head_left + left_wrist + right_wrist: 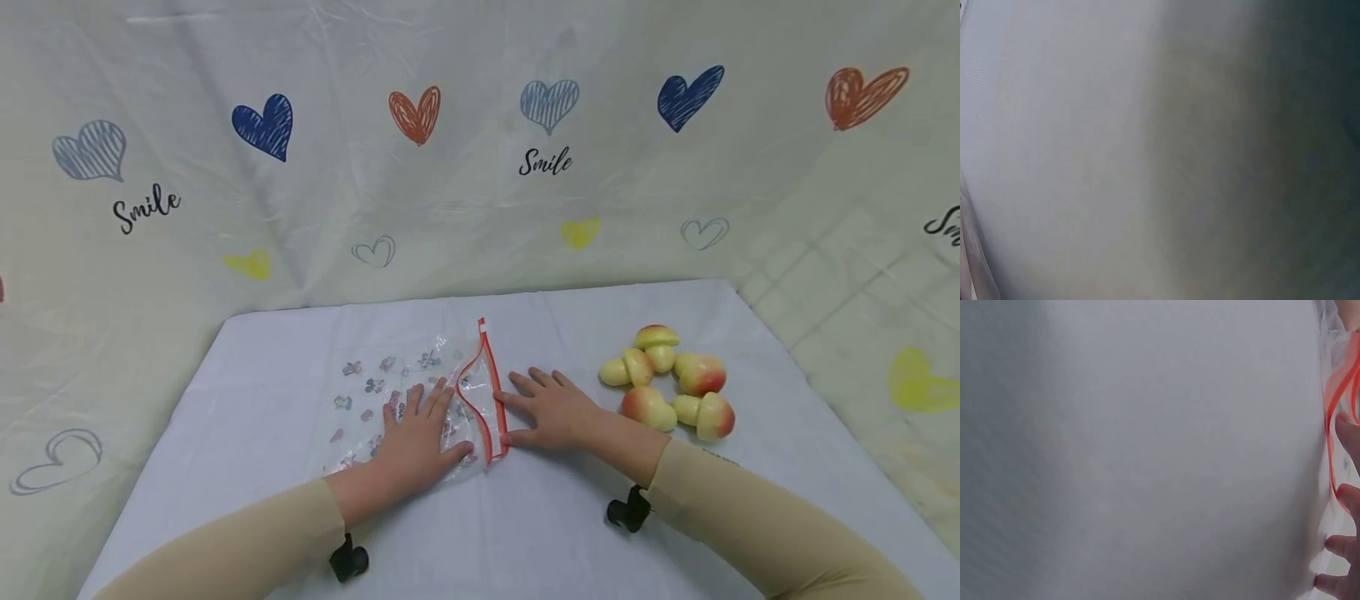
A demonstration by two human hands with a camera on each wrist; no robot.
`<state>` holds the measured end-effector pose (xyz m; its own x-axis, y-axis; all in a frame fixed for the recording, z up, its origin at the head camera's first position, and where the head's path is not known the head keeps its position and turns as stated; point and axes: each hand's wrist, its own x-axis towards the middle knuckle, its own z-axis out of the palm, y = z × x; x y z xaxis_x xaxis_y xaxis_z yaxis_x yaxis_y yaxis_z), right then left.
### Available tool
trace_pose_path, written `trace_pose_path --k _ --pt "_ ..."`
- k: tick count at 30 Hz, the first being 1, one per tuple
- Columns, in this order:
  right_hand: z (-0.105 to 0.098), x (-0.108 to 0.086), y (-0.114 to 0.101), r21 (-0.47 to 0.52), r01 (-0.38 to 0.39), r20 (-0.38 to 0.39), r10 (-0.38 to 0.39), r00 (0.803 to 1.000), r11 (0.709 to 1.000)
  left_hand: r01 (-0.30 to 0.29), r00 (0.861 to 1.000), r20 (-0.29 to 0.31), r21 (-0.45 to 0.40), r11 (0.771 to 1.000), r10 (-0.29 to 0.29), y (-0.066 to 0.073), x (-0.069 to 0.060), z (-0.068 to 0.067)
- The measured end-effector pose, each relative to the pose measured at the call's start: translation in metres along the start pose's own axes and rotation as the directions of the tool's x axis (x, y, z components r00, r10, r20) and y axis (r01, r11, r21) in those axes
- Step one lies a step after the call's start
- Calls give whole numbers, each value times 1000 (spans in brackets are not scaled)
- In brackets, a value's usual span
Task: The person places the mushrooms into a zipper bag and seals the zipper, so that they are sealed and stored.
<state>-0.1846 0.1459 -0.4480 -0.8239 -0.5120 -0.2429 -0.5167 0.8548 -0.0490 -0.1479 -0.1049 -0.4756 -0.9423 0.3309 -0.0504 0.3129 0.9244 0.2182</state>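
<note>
A clear zip bag (360, 408) printed with small figures lies flat on the table, its red-edged mouth (491, 375) parted and facing right. My left hand (420, 442) rests spread on the bag's body. With fingers spread, my right hand (555, 412) touches the red edge with its thumb and a fingertip. In the right wrist view, fingers (1349, 497) show at the right border beside the red strip (1338, 394). The left wrist view is mostly blurred cloth. To the right of my right hand lie several toy mushrooms (648, 407), yellow with reddish caps.
A white cloth covers the table (247, 400). Behind it hangs a pale curtain (465, 192) printed with hearts and the word Smile. A small black device (628, 510) is strapped at the right wrist, another black device (349, 558) at the left.
</note>
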Motion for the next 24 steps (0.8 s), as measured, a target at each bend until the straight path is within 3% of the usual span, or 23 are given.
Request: trace_pose_path --k 11,17,24 --pt "-5 -7 9 9 14 -54 -13 998 1000 21 1000 15 -12 1000 -21 2 2 -2" --pt "-12 -13 14 14 29 -136 -27 990 999 24 1000 16 -8 1000 -24 2 2 -2" --pt "-28 -28 30 64 4 -193 8 981 998 24 999 26 -10 1000 -24 3 1 -4"
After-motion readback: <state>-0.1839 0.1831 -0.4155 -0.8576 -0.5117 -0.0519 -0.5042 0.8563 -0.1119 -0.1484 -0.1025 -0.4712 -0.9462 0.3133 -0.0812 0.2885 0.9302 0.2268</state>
